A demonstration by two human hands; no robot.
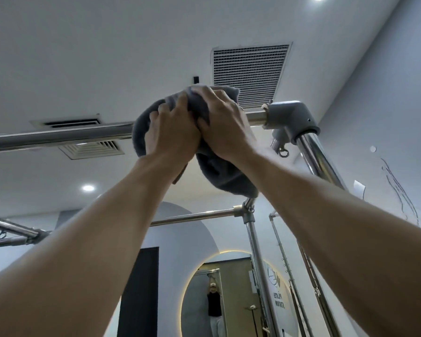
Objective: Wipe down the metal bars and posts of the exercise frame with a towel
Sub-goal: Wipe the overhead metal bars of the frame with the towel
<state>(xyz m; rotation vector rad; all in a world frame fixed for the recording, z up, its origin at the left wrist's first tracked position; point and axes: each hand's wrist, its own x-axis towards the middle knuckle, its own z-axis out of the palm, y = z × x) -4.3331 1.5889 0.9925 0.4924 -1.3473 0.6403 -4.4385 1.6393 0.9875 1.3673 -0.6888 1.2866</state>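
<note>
I look up at the top horizontal metal bar [58, 136] of the exercise frame. A grey towel [219, 176] is wrapped over this bar near its right end. My left hand [170, 132] and my right hand [223, 128] are both raised and clasped around the towel, side by side and touching, pressing it onto the bar. Just right of my hands sits a grey corner joint [291, 117] with a shiny post [319, 159] running down from it. The bar under the towel is hidden.
A farther crossbar [192, 216] joins a second post [255, 254] below my arms, and more bars [12, 231] show at the left. Ceiling vents [249, 69] are overhead. An oval mirror [219, 295] on the far wall reflects a person with raised arms.
</note>
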